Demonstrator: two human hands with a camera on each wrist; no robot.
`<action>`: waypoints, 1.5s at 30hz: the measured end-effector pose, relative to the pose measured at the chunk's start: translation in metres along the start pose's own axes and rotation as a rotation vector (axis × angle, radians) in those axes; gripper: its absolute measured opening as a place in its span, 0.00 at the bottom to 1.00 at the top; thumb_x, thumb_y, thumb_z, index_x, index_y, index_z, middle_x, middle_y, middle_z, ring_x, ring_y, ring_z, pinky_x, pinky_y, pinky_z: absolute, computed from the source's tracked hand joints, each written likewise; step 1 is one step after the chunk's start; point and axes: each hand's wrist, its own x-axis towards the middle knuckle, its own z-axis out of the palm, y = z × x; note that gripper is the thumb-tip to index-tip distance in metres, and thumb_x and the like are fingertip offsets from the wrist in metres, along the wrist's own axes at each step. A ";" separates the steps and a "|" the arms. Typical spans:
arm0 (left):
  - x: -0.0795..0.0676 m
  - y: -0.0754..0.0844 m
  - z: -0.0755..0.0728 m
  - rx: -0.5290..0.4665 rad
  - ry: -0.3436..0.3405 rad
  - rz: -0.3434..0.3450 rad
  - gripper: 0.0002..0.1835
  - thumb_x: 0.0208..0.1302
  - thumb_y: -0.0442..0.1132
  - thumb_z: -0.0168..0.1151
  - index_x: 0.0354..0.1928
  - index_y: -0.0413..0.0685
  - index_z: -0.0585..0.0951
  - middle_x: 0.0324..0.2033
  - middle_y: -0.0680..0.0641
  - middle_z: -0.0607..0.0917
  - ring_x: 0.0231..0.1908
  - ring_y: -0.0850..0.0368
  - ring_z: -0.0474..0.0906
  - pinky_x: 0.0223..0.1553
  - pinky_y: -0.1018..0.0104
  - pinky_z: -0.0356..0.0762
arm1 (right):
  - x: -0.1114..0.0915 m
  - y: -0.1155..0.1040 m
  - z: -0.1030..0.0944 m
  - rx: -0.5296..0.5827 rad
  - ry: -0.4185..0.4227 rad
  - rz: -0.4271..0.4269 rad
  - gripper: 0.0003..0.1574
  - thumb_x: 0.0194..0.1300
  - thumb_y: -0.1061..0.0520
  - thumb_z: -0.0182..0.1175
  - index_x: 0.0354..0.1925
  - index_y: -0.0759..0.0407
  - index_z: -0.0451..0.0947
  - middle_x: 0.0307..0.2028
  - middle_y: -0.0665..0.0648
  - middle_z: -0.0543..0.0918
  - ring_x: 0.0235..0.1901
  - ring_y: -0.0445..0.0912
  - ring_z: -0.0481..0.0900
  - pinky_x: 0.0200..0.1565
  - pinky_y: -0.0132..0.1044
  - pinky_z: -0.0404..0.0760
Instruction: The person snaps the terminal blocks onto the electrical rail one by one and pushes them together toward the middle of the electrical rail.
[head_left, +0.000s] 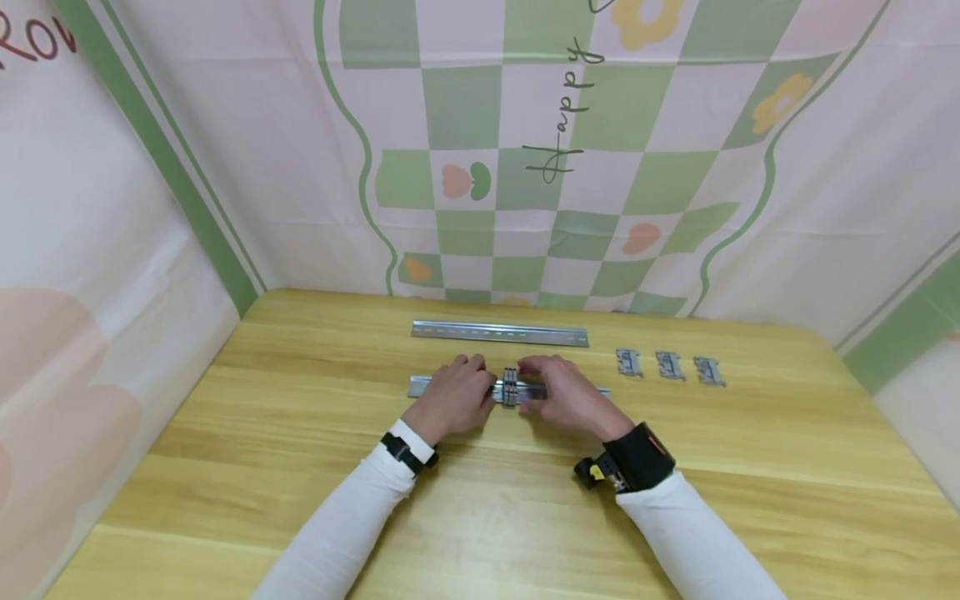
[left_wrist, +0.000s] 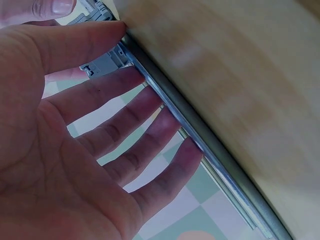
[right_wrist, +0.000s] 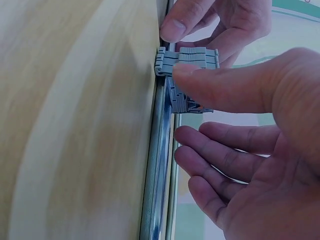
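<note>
A metal DIN rail (head_left: 418, 386) lies across the table in front of me. A small group of grey terminal blocks (head_left: 510, 387) sits on it near its middle. My left hand (head_left: 453, 398) holds the rail just left of the blocks, thumb on the near side and fingertips along the rail in the left wrist view. On the other side, my right hand (head_left: 572, 396) is spread around the blocks' right side. Its thumb (right_wrist: 187, 75) overlaps the blocks in the right wrist view, and its fingers stand apart from them. Whether the thumb touches them I cannot tell.
A second slotted DIN rail (head_left: 498, 333) lies behind, roughly parallel to the first. To the right, three loose grey terminal blocks (head_left: 669, 365) lie spaced in a row. A printed cloth (head_left: 465, 108) hangs at the wooden table's (head_left: 300, 467) back edge.
</note>
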 end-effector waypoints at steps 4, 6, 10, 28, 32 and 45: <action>0.000 0.000 0.000 -0.006 -0.002 -0.005 0.10 0.70 0.45 0.64 0.45 0.48 0.86 0.39 0.48 0.78 0.38 0.52 0.73 0.37 0.59 0.78 | 0.000 0.000 0.000 -0.024 0.001 0.015 0.36 0.59 0.63 0.74 0.63 0.71 0.73 0.56 0.66 0.82 0.59 0.61 0.75 0.61 0.56 0.75; 0.000 0.001 -0.001 -0.015 -0.006 -0.010 0.10 0.70 0.45 0.63 0.46 0.48 0.86 0.39 0.49 0.78 0.39 0.52 0.73 0.38 0.57 0.78 | -0.001 0.001 0.000 -0.039 0.008 0.012 0.35 0.59 0.63 0.74 0.62 0.71 0.74 0.55 0.65 0.83 0.58 0.60 0.76 0.60 0.55 0.75; 0.001 0.001 -0.001 -0.031 -0.008 -0.018 0.11 0.71 0.46 0.63 0.47 0.48 0.86 0.40 0.49 0.78 0.40 0.52 0.73 0.41 0.54 0.79 | -0.001 0.004 0.002 -0.088 0.034 -0.019 0.30 0.58 0.62 0.75 0.57 0.69 0.79 0.51 0.63 0.84 0.54 0.58 0.78 0.58 0.55 0.76; 0.002 0.007 0.002 -0.011 0.014 -0.047 0.15 0.70 0.48 0.64 0.52 0.49 0.86 0.41 0.48 0.80 0.43 0.50 0.75 0.46 0.48 0.79 | 0.002 0.004 0.010 -0.165 0.063 -0.041 0.23 0.60 0.59 0.72 0.53 0.67 0.83 0.46 0.61 0.82 0.49 0.57 0.77 0.55 0.55 0.70; 0.002 0.007 0.003 -0.006 0.011 -0.046 0.16 0.70 0.48 0.64 0.52 0.48 0.86 0.42 0.47 0.80 0.43 0.50 0.75 0.47 0.47 0.79 | 0.002 0.003 0.011 -0.158 0.060 -0.033 0.24 0.60 0.59 0.72 0.53 0.67 0.83 0.46 0.60 0.82 0.48 0.56 0.76 0.55 0.55 0.70; 0.001 0.009 0.003 0.007 0.002 -0.049 0.17 0.71 0.49 0.63 0.54 0.49 0.85 0.43 0.48 0.79 0.45 0.50 0.75 0.49 0.48 0.78 | 0.000 0.002 0.011 -0.153 0.061 -0.033 0.22 0.61 0.59 0.72 0.53 0.66 0.84 0.45 0.59 0.82 0.48 0.55 0.77 0.54 0.54 0.72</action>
